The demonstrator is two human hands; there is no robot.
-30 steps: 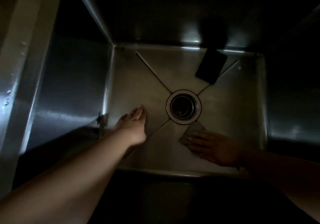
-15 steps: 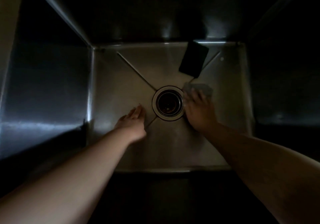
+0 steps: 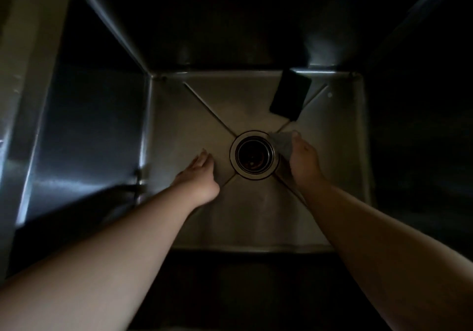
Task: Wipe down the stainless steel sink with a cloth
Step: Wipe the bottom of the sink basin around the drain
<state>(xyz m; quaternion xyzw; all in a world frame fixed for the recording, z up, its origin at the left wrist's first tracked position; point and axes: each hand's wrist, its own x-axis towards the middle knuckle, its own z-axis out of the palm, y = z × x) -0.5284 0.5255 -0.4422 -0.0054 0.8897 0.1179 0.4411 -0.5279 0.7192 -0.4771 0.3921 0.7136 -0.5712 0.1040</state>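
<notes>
1. We look straight down into a deep stainless steel sink (image 3: pixel 179 126), dimly lit, its floor creased by four lines that run in from the corners to the middle.
2. In the middle sits the round drain (image 3: pixel 254 154), a bright metal ring around a dark opening.
3. Our left hand (image 3: pixel 198 177) lies on the sink floor just left of the drain, fingers straight and together, pointing toward the far wall; it holds nothing and rests flat on the steel.
4. Our right hand (image 3: pixel 303 163) is on the other side, right up against the drain's right edge.
5. Under and ahead of that hand is the cloth (image 3: pixel 282 142), a small pale grey piece, bunched between the hand and the drain ring and touching the ring's upper right rim.
6. The right hand presses the cloth down on the sink floor; in this gloom we cannot tell whether the fingers curl round it or lie straight on top.
7. Beyond the cloth, near the far right corner, a dark rectangular sponge (image 3: pixel 290 98) lies tilted across one of the crease lines, apart from both hands.
8. The left wall catches a bluish gleam; the right wall is nearly black.
</notes>
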